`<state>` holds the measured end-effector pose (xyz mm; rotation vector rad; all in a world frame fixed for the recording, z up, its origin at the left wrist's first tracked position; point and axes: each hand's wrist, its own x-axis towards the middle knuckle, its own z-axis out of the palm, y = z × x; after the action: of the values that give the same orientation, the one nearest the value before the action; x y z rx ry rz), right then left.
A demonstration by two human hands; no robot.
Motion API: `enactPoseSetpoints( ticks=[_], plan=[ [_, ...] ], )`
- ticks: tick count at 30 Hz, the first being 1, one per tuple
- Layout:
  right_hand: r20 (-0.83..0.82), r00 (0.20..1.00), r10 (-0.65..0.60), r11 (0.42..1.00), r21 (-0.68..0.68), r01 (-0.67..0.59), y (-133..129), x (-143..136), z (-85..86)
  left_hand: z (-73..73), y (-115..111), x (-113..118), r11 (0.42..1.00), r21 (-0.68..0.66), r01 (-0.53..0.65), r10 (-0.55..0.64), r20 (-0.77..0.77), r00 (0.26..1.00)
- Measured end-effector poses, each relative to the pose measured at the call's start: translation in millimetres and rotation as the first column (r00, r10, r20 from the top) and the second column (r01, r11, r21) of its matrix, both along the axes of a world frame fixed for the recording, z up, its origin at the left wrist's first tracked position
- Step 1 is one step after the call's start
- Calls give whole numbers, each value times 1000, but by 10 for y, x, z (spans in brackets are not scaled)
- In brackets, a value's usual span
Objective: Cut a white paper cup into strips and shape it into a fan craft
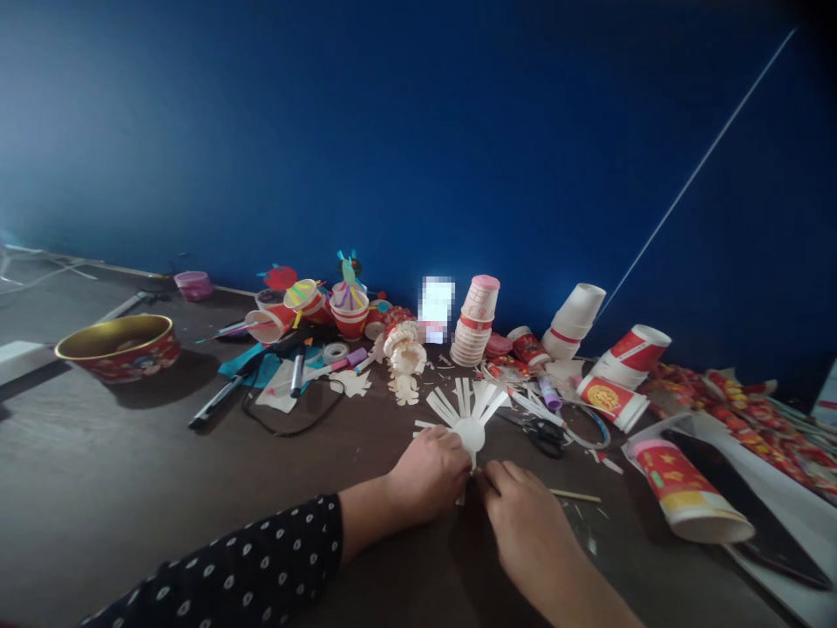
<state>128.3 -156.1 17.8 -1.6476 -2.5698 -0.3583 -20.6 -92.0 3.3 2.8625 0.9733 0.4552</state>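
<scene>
A white paper cup cut into strips lies splayed on the dark table, its round base in the middle and its strips fanning outward. My left hand is closed over the near-left strips, with its fingertips beside the base. Close to it on the right, my right hand has its fingers bent and pinched near the lower strips. Whatever sits between the fingertips is too small to make out. A thin wooden stick lies to the right of my right hand, and black-handled scissors rest a little farther off.
Stacked paper cups stand by the blue wall. A red and gold tin bowl sits at left, with markers and a utility knife nearer the middle. On the right, a red cup lies beside a black tablet-like slab.
</scene>
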Motion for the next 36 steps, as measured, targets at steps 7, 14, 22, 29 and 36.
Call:
enactPoseSetpoints(
  ticks=[7,14,22,29,36],
  plan=[
    [-12,1000,-1,1000,-26,1,13,15,17,-19,20,-5,1000,-17,3,-3,29,1000],
    [-134,990,-48,997,-70,39,-14,213,60,-11,29,17,1000,-5,-6,7,33,999],
    [-38,999,-13,999,37,14,-17,213,-71,-45,40,15,1000,7,-16,16,19,1000],
    [-36,993,-113,988,-107,108,-91,107,-60,5,27,12,1000,0,-31,31,-19,999],
    [-27,983,-181,953,-251,168,-156,49,-11,3,-32,-14,999,37,-33,34,-19,999]
  ],
)
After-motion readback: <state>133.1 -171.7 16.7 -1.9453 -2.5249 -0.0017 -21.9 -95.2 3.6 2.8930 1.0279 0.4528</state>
